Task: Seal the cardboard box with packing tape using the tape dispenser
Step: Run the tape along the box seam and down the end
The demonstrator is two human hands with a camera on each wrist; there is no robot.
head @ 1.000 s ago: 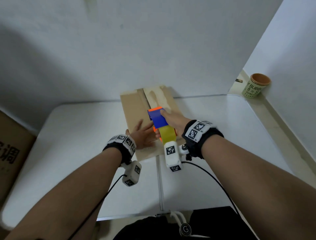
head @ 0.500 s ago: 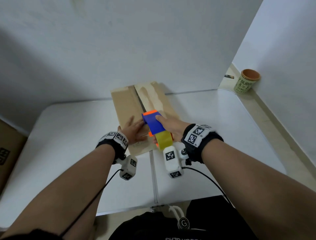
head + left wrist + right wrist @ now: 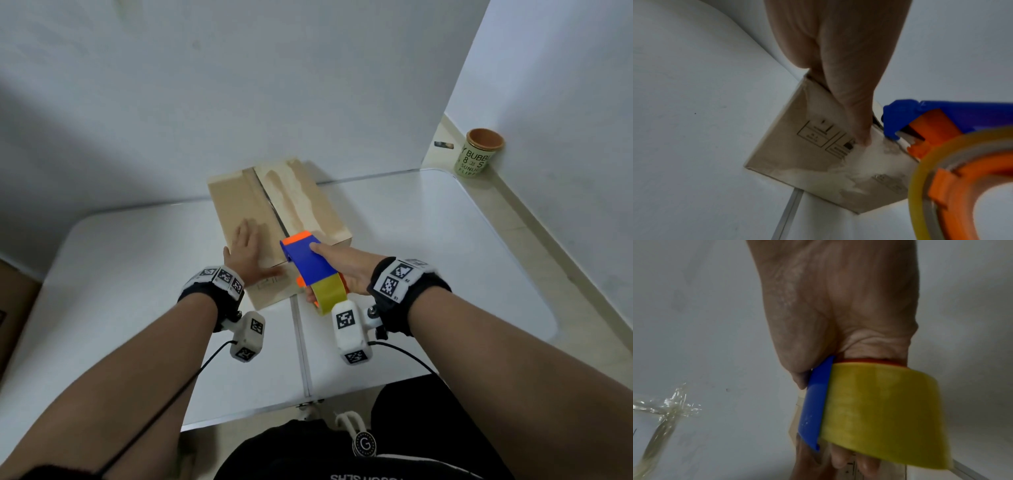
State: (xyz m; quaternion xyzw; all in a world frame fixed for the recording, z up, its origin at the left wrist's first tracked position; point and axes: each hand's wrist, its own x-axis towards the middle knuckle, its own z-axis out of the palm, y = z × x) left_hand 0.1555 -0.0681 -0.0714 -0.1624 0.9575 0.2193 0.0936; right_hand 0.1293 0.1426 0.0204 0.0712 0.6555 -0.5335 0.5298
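A flat brown cardboard box (image 3: 236, 202) lies on the white table (image 3: 428, 240), its centre seam running away from me. My left hand (image 3: 248, 253) lies flat on the box's left flap, fingers straight; its thumb (image 3: 851, 113) touches the near end. My right hand (image 3: 346, 270) grips the blue and orange tape dispenser (image 3: 308, 260) with its yellowish tape roll (image 3: 329, 296), at the box's near end over the seam. In the right wrist view the fingers (image 3: 838, 462) curl under the roll (image 3: 879, 415). The dispenser's nose (image 3: 894, 123) sits at the box's top edge.
A green paper cup (image 3: 478, 152) stands on the ledge at the far right. A crumpled strip of clear tape (image 3: 668, 407) shows in the right wrist view. A brown carton (image 3: 13, 308) stands left of the table. White walls close off the back and right.
My right hand has drawn the dispenser toward me along the seam to the box's near end. The left hand has slid a little farther up the left flap.
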